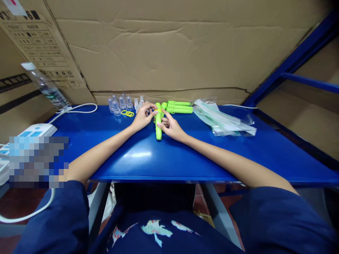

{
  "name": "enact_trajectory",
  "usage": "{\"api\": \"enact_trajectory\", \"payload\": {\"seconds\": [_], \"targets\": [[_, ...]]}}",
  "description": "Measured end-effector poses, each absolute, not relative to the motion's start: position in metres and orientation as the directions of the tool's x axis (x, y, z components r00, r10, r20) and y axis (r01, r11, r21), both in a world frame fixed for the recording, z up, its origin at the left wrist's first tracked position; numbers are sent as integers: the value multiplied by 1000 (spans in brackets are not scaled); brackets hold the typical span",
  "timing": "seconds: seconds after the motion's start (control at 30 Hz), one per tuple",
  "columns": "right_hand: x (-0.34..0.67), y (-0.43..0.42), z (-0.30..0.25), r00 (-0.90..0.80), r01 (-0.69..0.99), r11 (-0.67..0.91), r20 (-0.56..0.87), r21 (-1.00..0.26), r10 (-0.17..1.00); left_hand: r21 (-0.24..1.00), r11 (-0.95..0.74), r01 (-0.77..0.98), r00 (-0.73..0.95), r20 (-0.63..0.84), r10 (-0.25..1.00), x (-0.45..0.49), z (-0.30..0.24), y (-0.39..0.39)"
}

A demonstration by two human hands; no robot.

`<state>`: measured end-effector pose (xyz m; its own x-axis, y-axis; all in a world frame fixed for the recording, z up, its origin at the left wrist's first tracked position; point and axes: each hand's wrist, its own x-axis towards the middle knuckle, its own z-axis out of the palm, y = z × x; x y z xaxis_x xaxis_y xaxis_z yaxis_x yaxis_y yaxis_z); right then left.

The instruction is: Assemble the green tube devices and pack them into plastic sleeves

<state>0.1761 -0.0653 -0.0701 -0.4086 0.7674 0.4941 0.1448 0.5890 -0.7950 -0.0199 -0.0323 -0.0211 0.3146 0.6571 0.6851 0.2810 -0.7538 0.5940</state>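
A bright green plastic tube (pixel 158 132) stands out between my hands, its near end pointing toward me. My left hand (pixel 143 117) pinches it near the upper end, where a yellow ring (pixel 159 110) sits around it. From the other side my right hand (pixel 171 126) grips the tube, thumb against its side and index finger up by the ring. Behind my right hand lie several similar green tubes (pixel 182 109). Left of my hands are loose yellow rings (pixel 128 113) and several clear plastic cups (pixel 116 107). More small clear pieces (pixel 136 103) are partly hidden behind my left hand.
Plastic-wrapped flat packets (pixel 225 120) lie on the blue table (pixel 148 160) at the right. A white power strip (pixel 34 132) with a cable (pixel 82 108) and a leaning water bottle (pixel 49 90) are at the left. Cardboard (pixel 164 53) walls the back; a blue frame (pixel 288 67) rises at right.
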Motion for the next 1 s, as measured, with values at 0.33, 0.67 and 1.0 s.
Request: {"api": "enact_trajectory", "payload": {"seconds": [0.33, 0.67, 1.0], "targets": [[176, -65, -69, -386, 81, 523, 458, -848, 801, 521, -792, 318, 351, 712, 609, -22, -17, -36], [173, -65, -63, -282, -2, 457, 439, -889, 853, 590, -756, 284, 236, 721, 651, -13, -25, -43], [173, -74, -57, -260, 66, 530, 498, -846, 827, 630, -744, 222, 183, 723, 666, -9, -24, -47]]}}
